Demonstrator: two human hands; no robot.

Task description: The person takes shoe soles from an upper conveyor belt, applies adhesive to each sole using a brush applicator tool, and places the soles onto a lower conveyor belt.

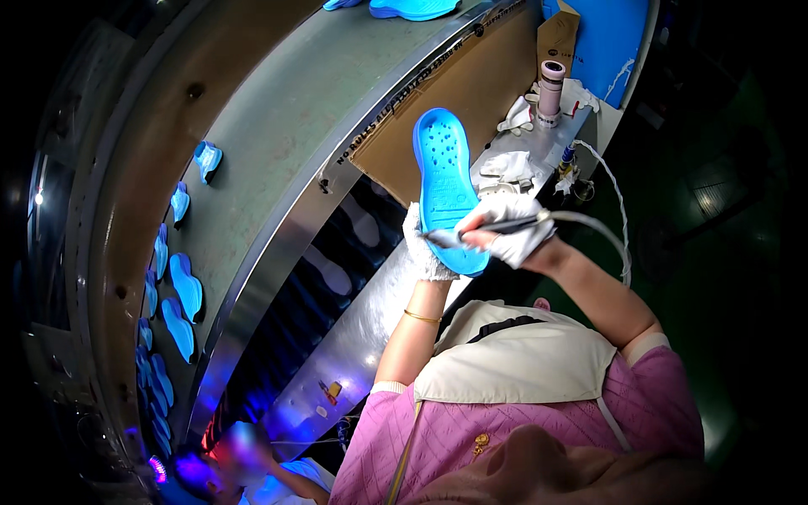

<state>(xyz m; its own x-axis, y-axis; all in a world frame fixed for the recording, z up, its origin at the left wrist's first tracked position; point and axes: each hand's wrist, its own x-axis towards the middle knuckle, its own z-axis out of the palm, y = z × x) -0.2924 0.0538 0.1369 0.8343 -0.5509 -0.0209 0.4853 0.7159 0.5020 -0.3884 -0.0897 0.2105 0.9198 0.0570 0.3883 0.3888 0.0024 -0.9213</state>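
Blue: 1 sole (443,181); 2 hands; 1 tool (497,225), perhaps.

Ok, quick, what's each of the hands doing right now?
Left hand: closed, holding the blue shoe sole by its lower end.
Right hand: closed on a pen-like tool with a hose, tip at the sole.

the shoe sole (443,181) stands between the two hands, held up over the metal bench (370,328). the left hand (423,247) is at its lower left edge, the right hand (505,229) just right of it, with the pen-like tool (488,227) lying across the sole's lower end. the hose (602,231) runs off to the right. behind the sole lies a cardboard sheet (471,93); right of that stands a cylinder (550,91) among rags (505,167). far left, more soles (181,303) lie on the conveyor (278,126).
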